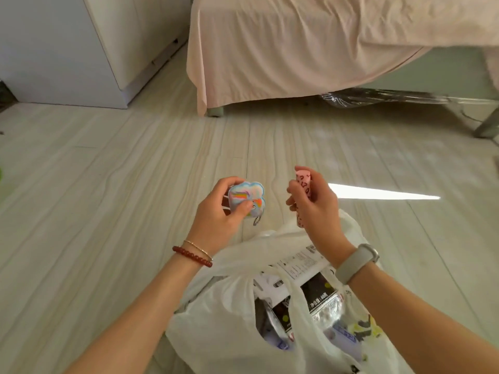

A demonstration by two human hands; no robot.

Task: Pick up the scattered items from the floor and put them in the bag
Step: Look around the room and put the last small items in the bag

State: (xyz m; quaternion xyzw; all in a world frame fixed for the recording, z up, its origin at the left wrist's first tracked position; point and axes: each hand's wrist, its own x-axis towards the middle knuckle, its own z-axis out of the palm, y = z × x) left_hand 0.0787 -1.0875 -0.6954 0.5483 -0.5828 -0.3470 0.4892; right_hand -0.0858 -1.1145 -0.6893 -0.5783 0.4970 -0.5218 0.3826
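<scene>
Pale wood floor (108, 171) runs under us to a bed (297, 49) draped in pink cloth and a white cabinet (67, 49), and nearest us on that floor sits the open white bag (229, 306), with printed packets showing in its mouth. Above the bag's far edge our left hand (216, 214) curls round a cloud-shaped rainbow charm (247, 197), thumb pressed on its face. Just beside it, our right hand (314, 209) grips a pink patterned tube (305, 182).
</scene>
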